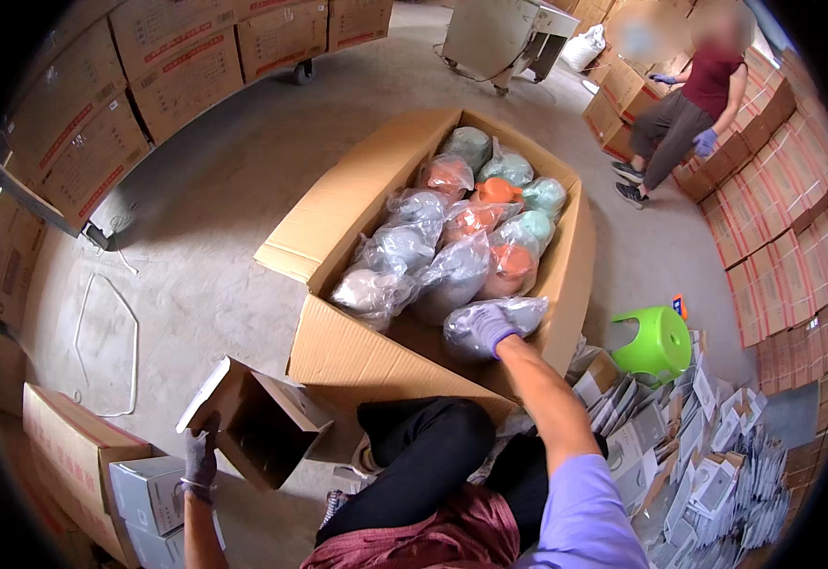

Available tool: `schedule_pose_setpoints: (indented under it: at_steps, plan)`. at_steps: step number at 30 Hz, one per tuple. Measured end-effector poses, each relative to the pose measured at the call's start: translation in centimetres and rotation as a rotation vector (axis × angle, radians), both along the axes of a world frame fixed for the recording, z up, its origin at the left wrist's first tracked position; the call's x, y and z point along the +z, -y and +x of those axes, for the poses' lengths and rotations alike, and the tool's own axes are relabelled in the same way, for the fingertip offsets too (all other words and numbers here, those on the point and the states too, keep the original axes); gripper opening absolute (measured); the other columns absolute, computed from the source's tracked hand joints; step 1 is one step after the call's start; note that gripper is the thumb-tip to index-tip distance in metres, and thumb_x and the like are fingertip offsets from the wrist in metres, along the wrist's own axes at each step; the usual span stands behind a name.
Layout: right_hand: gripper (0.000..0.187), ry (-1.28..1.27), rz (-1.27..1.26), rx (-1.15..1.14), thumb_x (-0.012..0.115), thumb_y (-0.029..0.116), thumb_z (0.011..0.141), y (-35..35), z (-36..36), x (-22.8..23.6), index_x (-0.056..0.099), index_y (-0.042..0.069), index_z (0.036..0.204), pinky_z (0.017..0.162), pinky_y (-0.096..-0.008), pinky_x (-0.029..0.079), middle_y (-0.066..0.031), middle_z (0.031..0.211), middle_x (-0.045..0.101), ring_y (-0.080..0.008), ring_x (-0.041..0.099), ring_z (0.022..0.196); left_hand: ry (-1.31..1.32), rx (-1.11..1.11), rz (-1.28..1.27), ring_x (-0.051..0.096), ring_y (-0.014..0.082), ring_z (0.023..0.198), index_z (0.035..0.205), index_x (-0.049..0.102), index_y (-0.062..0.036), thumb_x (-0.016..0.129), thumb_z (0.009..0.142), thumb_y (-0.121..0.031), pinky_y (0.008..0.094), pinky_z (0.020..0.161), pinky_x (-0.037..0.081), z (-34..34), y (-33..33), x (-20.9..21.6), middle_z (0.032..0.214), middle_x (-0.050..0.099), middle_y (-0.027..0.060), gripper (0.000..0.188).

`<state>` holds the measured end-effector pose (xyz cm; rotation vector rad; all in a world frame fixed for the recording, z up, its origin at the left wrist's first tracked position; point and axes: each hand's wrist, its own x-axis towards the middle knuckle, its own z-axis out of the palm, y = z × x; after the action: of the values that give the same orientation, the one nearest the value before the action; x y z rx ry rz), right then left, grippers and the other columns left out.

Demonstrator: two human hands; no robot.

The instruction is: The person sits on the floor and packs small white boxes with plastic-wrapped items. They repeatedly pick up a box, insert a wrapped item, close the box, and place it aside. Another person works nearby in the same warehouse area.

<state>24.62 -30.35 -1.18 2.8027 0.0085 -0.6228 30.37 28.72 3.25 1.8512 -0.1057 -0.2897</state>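
My left hand [202, 461], in a grey glove, pinches the flap of a small open cardboard box [279, 403], brown inside, tilted at my left knee. Its mouth faces me, and its inside looks dark. In the large open carton [338, 332] before me lie several rounded items in clear plastic bags, coloured grey, orange, pale green and beige. My right hand [492, 325], in a light purple glove, reaches over the carton's near wall and grips a bagged grey item [466, 341] at the near right. Its fingertips are partly hidden by the plastic.
A heap of flattened white-grey boxes [699, 465] lies at my right, beside a green stool [656, 346]. White boxes [153, 493] and a brown carton [77, 455] stand at left. Stacked cartons on a wheeled cart are far left; another person [708, 95] stands far right by more cartons.
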Motion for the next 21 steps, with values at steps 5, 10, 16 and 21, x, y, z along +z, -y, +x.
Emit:
schedule_pose_setpoints:
  at_steps: [5,10,16,21]
  plan:
    - [0.039,0.277,0.059,-0.031,0.049,0.014,0.086,3.3,-4.5,10.6,0.055,0.020,0.124,0.079,-0.0393,0.050,-0.0095,0.106,0.064,-0.0275,0.063,0.095,0.325,0.184,0.344,0.046,0.0236,0.121,0.142,0.027,0.0002,0.061,0.083,-0.002,0.0369,0.103,0.035,-2.3,2.0,6.6,0.132,0.047,0.0154,0.068]
    - [0.041,0.632,0.283,-0.248,0.058,0.013,0.081,-1.9,-9.0,25.9,0.054,0.011,0.122,0.078,-0.0398,0.051,-0.0176,0.100,0.062,-0.0346,0.061,0.093,0.681,-0.278,0.308,0.043,0.0321,0.126,0.133,0.042,0.0021,0.065,0.081,-0.011,0.0406,0.106,0.031,-7.9,11.3,15.6,0.133,0.047,0.0200,0.058]
    - [0.057,0.883,1.124,-0.486,0.062,0.006,0.077,-8.4,-16.6,31.7,0.045,-0.006,0.130,0.094,-0.0307,0.043,-0.0157,0.121,0.059,-0.0184,0.058,0.107,0.158,-0.330,-0.488,0.040,0.0226,0.124,0.144,0.017,0.0026,0.071,0.082,-0.030,0.0308,0.099,0.037,-2.4,29.7,10.7,0.138,0.034,0.0233,0.088]
    - [0.058,0.845,1.401,-0.656,0.058,0.003,0.078,-13.9,-23.4,32.7,0.042,-0.006,0.133,0.099,-0.0287,0.038,-0.0089,0.122,0.056,-0.0137,0.052,0.110,0.051,-0.434,-0.776,0.051,0.0077,0.093,0.112,0.058,0.0038,0.057,0.093,-0.028,0.0227,0.084,0.042,-3.6,32.6,12.9,0.101,0.060,0.0002,0.037]
